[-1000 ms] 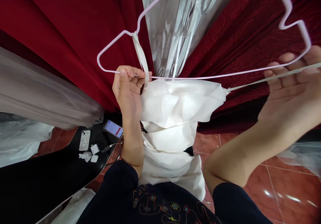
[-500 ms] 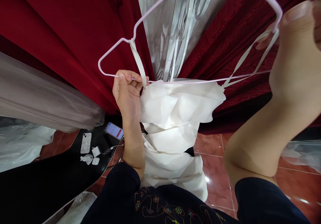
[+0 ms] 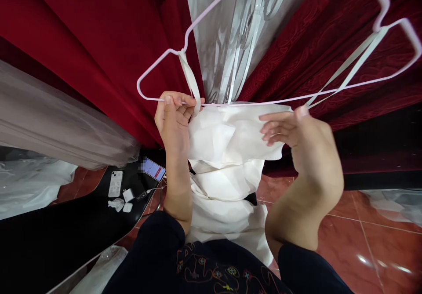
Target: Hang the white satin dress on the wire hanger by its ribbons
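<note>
From here I'd hold the hanger [image 3: 215, 6] level at the white garment's [image 3: 227, 136] twelve o'clock, left hand [image 3: 174, 122] pinching its bar at ten, and guide the right hand [image 3: 308, 142], loosely parted at three, so neither strap [image 3: 190, 76] twists.

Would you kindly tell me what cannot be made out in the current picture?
Head view throughout:
Hanger: its top, cut off by the upper edge.
Garment: one upper corner, behind the right hand; its lower end, behind the shirt.
Lit phone: its smaller text, too small.
</note>
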`<state>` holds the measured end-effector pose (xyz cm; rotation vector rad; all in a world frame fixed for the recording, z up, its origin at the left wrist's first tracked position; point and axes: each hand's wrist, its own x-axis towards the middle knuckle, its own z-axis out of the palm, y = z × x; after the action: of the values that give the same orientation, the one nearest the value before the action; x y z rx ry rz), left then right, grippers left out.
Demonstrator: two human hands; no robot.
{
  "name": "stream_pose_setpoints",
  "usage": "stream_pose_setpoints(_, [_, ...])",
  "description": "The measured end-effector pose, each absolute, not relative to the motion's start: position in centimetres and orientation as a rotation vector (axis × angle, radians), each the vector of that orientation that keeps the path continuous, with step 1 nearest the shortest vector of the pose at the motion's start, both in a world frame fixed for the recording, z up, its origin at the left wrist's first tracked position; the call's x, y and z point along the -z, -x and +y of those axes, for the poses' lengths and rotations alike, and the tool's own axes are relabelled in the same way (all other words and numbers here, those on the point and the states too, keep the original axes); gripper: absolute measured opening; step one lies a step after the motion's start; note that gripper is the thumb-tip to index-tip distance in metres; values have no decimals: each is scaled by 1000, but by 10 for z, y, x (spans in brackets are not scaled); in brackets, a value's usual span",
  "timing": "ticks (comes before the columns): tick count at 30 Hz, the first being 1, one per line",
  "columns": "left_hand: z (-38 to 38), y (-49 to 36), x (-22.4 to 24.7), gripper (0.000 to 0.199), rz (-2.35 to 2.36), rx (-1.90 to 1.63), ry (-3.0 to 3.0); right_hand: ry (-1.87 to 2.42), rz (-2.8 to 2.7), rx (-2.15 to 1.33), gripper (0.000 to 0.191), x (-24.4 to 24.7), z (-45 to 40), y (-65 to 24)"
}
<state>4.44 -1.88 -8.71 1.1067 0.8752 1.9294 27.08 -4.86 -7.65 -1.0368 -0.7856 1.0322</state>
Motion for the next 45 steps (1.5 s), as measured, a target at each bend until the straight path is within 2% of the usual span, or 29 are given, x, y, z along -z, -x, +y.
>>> stream_pose_setpoints(2, [-19,-46,88,42,892,-1930,-1104,974,-799,-1103,47,86,-42,-259])
stream_pose_setpoints(4, [-19,-46,89,42,895,-1925,-1094,828,-692,-1041,54,84,-32,-252])
stream_pose_setpoints(7, [-19,-47,91,43,891,-1904,-1084,559,-432,-976,41,75,-20,-250])
stream_pose_setpoints(12, [-20,-49,96,38,873,-1920,-1067,245,-352,-1064,37,82,-16,-251])
stream_pose_setpoints(15, [-20,-49,102,27,910,-2002,-1118,289,-411,-1035,37,92,-16,-247])
stream_pose_setpoints(18, [-23,-47,111,27,978,-2080,-1249,484,-490,-919,41,96,-14,-242])
stream_pose_setpoints(23, [-36,-44,115,14,1266,-1853,-1497,522,-541,-877,45,98,-8,-243])
stream_pose_setpoints(28, [-48,-43,79,18,1206,-1878,-1424,480,-470,-900,46,98,-5,-246])
stream_pose_setpoints(32, [-43,-30,40,7,967,-1856,-1296,482,-436,-1031,39,96,-9,-245])
stream_pose_setpoints(35, [-33,-11,30,18,872,-1897,-1190,470,-435,-1047,37,96,-13,-242])
stream_pose_setpoints(40, [-19,13,62,22,1008,-2118,-1029,421,-462,-1019,39,98,-12,-240])
stream_pose_setpoints(45, [-18,-7,92,29,977,-1940,-961,357,-421,-1046,40,99,-9,-242])
